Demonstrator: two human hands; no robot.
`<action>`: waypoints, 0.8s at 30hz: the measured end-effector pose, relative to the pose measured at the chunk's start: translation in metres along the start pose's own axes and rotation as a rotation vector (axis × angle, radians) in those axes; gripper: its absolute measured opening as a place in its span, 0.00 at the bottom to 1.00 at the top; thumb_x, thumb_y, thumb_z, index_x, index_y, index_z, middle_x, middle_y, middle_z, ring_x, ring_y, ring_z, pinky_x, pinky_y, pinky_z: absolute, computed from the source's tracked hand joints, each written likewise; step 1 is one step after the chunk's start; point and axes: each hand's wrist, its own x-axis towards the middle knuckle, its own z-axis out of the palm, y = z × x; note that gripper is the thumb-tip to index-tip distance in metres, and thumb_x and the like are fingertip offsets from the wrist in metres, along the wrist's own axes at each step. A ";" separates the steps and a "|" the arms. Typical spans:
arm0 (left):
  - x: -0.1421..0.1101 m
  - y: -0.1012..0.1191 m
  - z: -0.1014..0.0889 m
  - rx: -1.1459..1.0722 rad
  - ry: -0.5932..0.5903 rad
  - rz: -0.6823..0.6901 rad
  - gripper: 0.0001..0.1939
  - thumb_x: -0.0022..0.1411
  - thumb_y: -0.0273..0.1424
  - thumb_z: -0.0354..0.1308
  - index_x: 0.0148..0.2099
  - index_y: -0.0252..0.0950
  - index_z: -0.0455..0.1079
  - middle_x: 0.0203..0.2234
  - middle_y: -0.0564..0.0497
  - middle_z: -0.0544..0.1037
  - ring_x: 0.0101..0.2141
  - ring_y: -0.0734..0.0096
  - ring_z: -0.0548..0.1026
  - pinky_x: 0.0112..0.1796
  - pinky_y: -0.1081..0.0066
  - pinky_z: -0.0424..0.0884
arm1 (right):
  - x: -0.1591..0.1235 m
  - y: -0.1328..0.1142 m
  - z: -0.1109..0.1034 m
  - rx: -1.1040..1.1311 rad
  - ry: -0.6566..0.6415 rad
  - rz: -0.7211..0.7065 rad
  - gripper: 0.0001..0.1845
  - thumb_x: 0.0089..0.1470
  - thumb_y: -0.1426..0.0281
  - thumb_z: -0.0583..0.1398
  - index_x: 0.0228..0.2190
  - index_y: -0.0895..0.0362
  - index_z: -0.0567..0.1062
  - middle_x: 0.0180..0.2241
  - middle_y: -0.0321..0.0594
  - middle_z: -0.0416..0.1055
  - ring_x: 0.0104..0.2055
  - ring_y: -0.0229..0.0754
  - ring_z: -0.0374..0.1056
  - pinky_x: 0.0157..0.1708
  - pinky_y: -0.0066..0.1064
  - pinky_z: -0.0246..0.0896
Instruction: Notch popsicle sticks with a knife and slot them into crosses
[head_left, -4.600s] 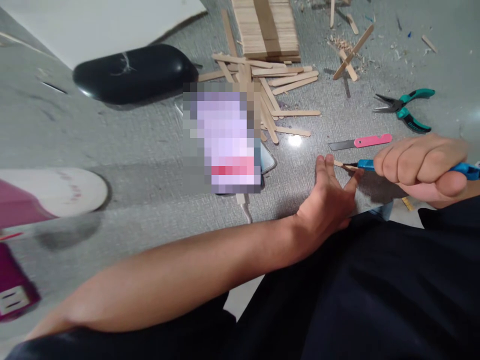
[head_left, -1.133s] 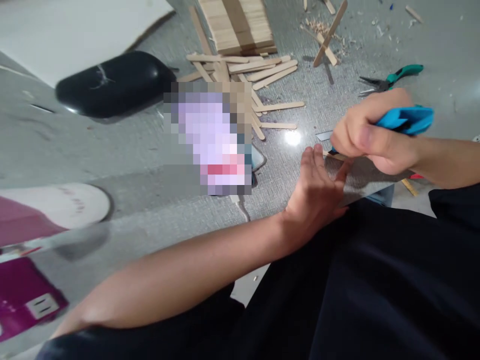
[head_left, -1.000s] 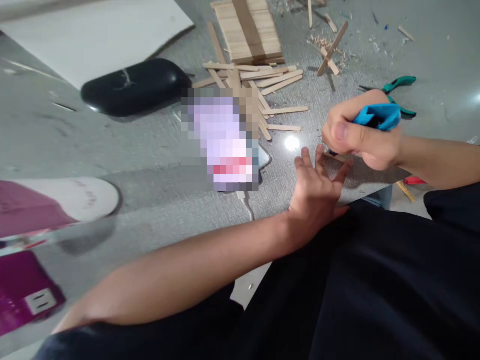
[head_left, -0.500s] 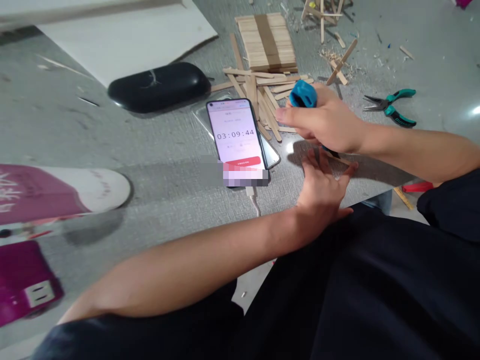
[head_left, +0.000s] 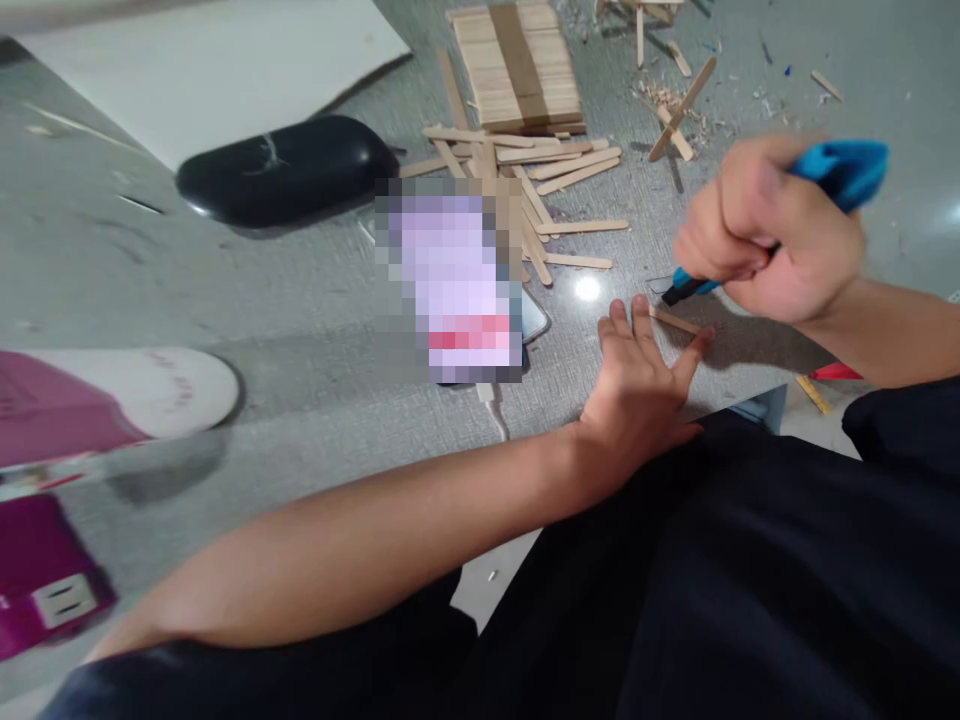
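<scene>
My left hand [head_left: 637, 365] lies on the table with its fingers spread. Its forefinger and thumb press near the two ends of a short wooden craft stick [head_left: 675, 320], holding it against the tabletop. My right hand [head_left: 780, 230] is closed in a fist around a blue utility knife [head_left: 844, 165]. The knife's black front end points down and left, just above the stick near my left fingertips; its thin blade is hard to make out. Loose craft sticks [head_left: 577, 170] lie scattered beyond my left hand.
A phone [head_left: 457, 290], partly pixelated, lies left of my hands on another device, with a white cable [head_left: 491, 410]. Behind are a banded stack of sticks [head_left: 555, 80], a black case [head_left: 285, 175] and crossed sticks [head_left: 682, 110]. A purple block [head_left: 45, 570] is at left.
My right hand has swung right and turned over, bringing the knife's front end into sight by the stick. My left hand stays on the stick. The teal-handled pliers are now hidden.
</scene>
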 end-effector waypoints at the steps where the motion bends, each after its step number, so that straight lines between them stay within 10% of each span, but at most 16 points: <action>1: 0.000 0.000 0.000 -0.014 0.004 -0.006 0.68 0.58 0.61 0.82 0.88 0.43 0.57 0.79 0.16 0.63 0.77 0.05 0.65 0.69 0.20 0.70 | -0.007 -0.002 -0.005 0.022 -0.042 -0.057 0.35 0.72 0.59 0.64 0.20 0.52 0.51 0.14 0.23 0.40 0.14 0.32 0.35 0.19 0.31 0.33; 13: 0.000 -0.002 -0.002 -0.018 -0.115 -0.054 0.70 0.57 0.62 0.82 0.89 0.51 0.52 0.83 0.16 0.53 0.78 0.01 0.59 0.69 0.18 0.67 | -0.036 0.009 -0.024 0.174 -0.074 -0.219 0.32 0.78 0.61 0.59 0.22 0.51 0.53 0.18 0.24 0.46 0.16 0.32 0.39 0.22 0.30 0.41; 18: -0.001 -0.003 0.001 -0.019 -0.079 -0.050 0.70 0.56 0.61 0.83 0.89 0.51 0.53 0.83 0.17 0.54 0.78 0.00 0.60 0.69 0.18 0.67 | -0.042 -0.004 -0.025 0.076 -0.050 0.086 0.41 0.71 0.50 0.71 0.20 0.54 0.56 0.20 0.27 0.54 0.22 0.34 0.46 0.30 0.34 0.49; 24: -0.002 -0.004 0.005 -0.033 -0.050 -0.044 0.72 0.54 0.63 0.83 0.89 0.50 0.53 0.83 0.18 0.53 0.77 -0.02 0.60 0.69 0.18 0.67 | -0.043 -0.009 -0.025 0.067 -0.052 0.093 0.41 0.71 0.50 0.70 0.19 0.54 0.56 0.20 0.28 0.53 0.23 0.35 0.45 0.29 0.35 0.48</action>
